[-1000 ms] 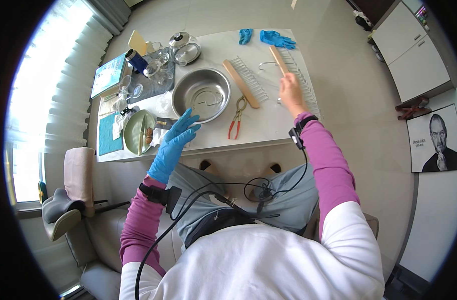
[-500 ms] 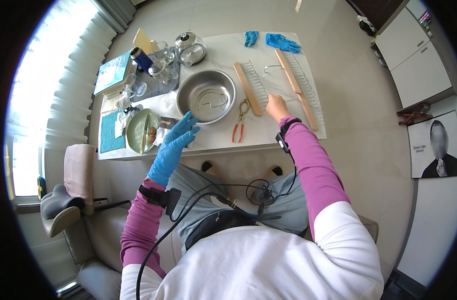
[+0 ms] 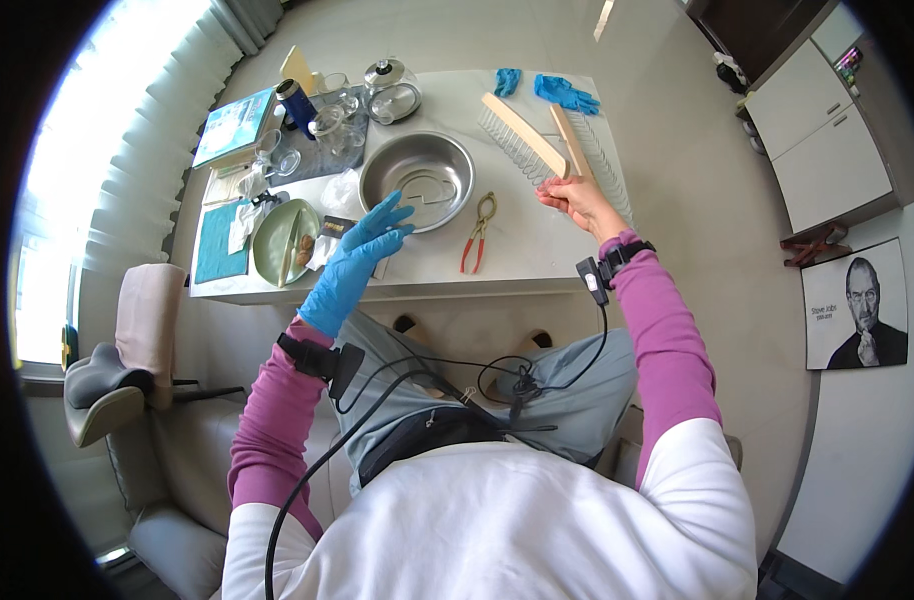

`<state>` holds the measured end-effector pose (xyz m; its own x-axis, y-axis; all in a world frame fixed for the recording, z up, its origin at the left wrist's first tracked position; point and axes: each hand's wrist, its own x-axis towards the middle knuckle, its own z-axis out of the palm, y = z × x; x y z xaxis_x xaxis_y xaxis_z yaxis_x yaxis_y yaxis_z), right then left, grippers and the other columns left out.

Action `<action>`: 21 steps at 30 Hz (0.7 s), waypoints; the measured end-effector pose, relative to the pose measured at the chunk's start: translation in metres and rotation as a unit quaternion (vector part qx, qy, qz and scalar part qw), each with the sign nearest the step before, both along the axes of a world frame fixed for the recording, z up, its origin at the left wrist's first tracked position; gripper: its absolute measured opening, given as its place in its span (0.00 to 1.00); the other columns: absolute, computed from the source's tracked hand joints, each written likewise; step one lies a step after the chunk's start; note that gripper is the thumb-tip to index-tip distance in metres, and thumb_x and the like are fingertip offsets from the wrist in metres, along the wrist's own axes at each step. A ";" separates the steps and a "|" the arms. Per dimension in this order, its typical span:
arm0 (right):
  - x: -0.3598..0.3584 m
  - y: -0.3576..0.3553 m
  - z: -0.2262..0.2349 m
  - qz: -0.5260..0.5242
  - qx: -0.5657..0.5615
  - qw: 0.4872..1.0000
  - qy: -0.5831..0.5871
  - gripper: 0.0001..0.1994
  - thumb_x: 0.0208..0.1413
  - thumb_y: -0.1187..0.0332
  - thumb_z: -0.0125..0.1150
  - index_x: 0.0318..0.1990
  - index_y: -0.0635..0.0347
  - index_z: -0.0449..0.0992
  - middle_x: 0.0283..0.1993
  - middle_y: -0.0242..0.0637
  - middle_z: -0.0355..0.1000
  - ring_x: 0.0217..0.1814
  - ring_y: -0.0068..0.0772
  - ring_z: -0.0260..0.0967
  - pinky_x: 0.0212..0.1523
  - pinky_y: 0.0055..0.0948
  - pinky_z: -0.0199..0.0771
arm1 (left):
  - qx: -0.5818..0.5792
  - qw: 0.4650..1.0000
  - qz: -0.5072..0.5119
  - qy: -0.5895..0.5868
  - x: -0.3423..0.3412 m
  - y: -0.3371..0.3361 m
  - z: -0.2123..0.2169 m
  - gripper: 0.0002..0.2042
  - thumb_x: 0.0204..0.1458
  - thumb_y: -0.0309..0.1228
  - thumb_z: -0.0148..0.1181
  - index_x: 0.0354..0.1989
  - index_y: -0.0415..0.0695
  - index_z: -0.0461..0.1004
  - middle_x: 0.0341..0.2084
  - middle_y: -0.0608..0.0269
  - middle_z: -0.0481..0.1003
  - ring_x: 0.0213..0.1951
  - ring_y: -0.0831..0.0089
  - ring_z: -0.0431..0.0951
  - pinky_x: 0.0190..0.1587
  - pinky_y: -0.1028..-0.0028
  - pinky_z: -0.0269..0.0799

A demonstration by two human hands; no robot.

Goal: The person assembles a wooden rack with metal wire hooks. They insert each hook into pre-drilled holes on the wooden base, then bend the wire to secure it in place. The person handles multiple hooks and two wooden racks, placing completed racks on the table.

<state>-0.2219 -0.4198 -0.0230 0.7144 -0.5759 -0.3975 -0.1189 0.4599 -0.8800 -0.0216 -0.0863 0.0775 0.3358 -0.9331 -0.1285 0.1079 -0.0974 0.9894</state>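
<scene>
Fingers of the right hand point(image 3: 577, 200), bare, are curled round the near end of a wooden rack point(image 3: 537, 150) of 2 pale bars joined by rows of wire prongs; the grip looks closed on the wood, though how many fingers wrap it cannot be told. Rack lies slanting across the far right part of the white table point(image 3: 537, 250), its far end pointing toward the blue gloves point(image 3: 552, 90) lying loose at the table's back edge. Fingers of the left hand point(image 3: 362, 255), in a blue glove, are spread and nearly straight, holding nothing; the fingertips hover at the near rim of the steel bowl point(image 3: 417, 180), and contact cannot be confirmed. Bowl sits mid-table, between the 2 hands. Red-handled pliers point(image 3: 477, 235) lie just beside the bowl, on its right, between bowl and right hand. A green plate point(image 3: 282, 240) lies left of the gloved hand, with a teal cloth point(image 3: 217, 245) further left near the table's edge. Behind the bowl stand a glass-lidded pot point(image 3: 392, 90), several clear glasses point(image 3: 327, 125) on a dark tray, and a dark blue cylinder point(image 3: 297, 105). Both wrists carry black bands with cables running back toward the person's lap.
</scene>
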 end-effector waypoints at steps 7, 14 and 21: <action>-0.009 0.041 0.067 0.152 -0.201 0.967 -0.025 0.10 0.59 0.74 0.57 0.46 0.68 0.76 0.39 0.40 0.76 0.39 0.27 0.76 0.42 0.25 0.81 | -0.036 0.999 0.005 0.012 -0.001 0.000 0.004 0.33 0.61 0.44 0.53 0.71 0.48 0.47 0.64 0.57 0.61 0.61 0.67 0.66 0.62 0.68 0.62; 0.013 0.100 0.094 0.204 -0.298 0.931 -0.049 0.13 0.59 0.73 0.57 0.50 0.65 0.77 0.39 0.36 0.78 0.39 0.23 0.76 0.41 0.22 0.79 | -0.082 0.974 0.114 0.176 0.003 -0.008 0.003 0.33 0.62 0.53 0.46 0.69 0.45 0.51 0.60 0.51 0.63 0.57 0.57 0.70 0.58 0.58 0.69; 0.018 0.106 0.117 0.242 -0.409 0.878 -0.063 0.12 0.59 0.77 0.56 0.50 0.64 0.77 0.37 0.36 0.80 0.37 0.21 0.76 0.42 0.22 0.77 | -0.130 0.925 0.112 0.338 0.067 0.048 0.020 0.52 0.46 0.75 0.40 0.64 0.35 0.57 0.56 0.39 0.67 0.52 0.53 0.75 0.55 0.57 0.73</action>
<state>-0.2041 -0.3142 0.0940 0.9626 -0.2485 0.1078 -0.0033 -0.4088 -0.9126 0.0450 -0.0380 0.0977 0.4484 -0.8792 -0.1613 0.7002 0.2333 0.6747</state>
